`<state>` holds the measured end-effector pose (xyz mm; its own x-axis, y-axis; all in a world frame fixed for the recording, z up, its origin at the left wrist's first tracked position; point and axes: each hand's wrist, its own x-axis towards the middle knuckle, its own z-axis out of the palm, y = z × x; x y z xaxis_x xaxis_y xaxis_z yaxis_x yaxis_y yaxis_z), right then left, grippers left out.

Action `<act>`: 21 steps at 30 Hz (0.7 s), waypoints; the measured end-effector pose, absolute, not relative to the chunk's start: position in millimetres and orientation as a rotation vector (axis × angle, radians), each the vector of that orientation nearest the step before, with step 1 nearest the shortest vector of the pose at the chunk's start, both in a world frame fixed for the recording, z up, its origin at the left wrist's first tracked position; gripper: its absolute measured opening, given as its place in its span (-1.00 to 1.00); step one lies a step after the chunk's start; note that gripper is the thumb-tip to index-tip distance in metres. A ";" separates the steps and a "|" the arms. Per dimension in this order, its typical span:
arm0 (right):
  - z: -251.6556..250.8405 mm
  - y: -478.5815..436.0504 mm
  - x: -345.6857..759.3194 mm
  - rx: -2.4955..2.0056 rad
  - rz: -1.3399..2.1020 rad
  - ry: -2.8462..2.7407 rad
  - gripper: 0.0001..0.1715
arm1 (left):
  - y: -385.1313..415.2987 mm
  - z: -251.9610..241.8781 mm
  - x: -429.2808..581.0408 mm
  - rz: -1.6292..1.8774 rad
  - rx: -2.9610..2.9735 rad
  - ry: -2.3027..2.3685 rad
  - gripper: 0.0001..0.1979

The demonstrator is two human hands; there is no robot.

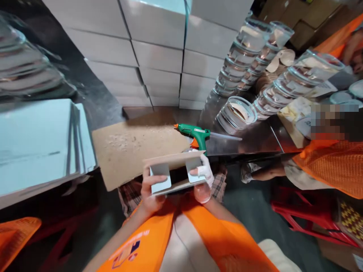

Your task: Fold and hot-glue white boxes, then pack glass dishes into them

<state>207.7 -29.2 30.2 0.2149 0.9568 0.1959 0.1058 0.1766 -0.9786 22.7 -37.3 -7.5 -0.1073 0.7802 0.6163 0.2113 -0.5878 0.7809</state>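
Close to my body I hold a small cardboard box [176,156] with its open end and two pale side flaps facing me. My left hand [151,189] grips the box's left end, thumb on the left flap. My right hand [203,181], with white wrapping on its fingers, grips the right end, its thumb pressing the right flap. The box's inside looks dark. Just beyond it a green glue gun [195,132] with an orange nozzle and trigger lies on the table, a clear glue stick sticking out of its back.
A cardboard sheet [127,151] with white specks covers the table's edge. White boxes [159,56] are stacked behind. Flat pale-blue sheets [34,139] lie at left. Clear round containers [238,113] stand at right, near a person in an orange vest [334,162] and a red stool [309,211].
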 end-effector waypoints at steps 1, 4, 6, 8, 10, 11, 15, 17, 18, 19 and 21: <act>33.7 -29.1 205.5 -1.211 0.851 -1.131 -0.36 | -35.1 -6.0 26.1 1.764 1.715 1.080 -0.63; 42.9 -26.2 200.2 -1.152 0.769 -0.976 -0.40 | -31.0 2.1 28.0 1.699 1.759 1.018 -0.57; 46.4 -22.5 205.8 -1.162 0.777 -0.962 -0.32 | -31.5 8.6 17.1 1.576 1.927 0.977 -0.55; 50.2 -14.1 222.2 -1.229 0.837 -1.035 -0.40 | -34.1 12.8 -1.7 1.511 2.075 1.043 -0.66; 56.8 3.4 245.2 -1.428 0.806 -1.198 -0.53 | -36.7 13.6 -21.1 1.583 2.058 1.234 -0.75; 61.1 15.9 256.5 -1.578 0.737 -1.286 -0.55 | -37.2 12.9 -28.7 1.633 2.005 1.334 -0.76; 74.7 76.7 283.2 -2.161 0.769 -1.447 -0.61 | -33.4 6.3 -36.9 1.784 1.846 1.467 -0.76; 75.7 98.6 285.9 -2.194 0.990 -1.393 -0.69 | -31.5 2.3 -32.0 1.802 1.799 1.485 -0.74; 75.2 104.6 285.9 -2.160 1.069 -1.349 -0.73 | -31.4 0.2 -29.1 1.806 1.768 1.507 -0.73; 74.3 107.0 285.1 -2.112 1.121 -1.305 -0.78 | -31.6 -1.8 -26.6 1.796 1.732 1.532 -0.72; 72.1 102.7 280.8 -2.002 1.186 -1.213 -0.82 | -32.0 -5.3 -22.3 1.780 1.650 1.561 -0.72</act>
<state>280.8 102.7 72.1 0.2189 0.8826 -0.4161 0.4354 -0.4699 -0.7679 -22.3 -32.0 -5.3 -0.3243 0.7645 0.5571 0.4525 -0.3917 0.8011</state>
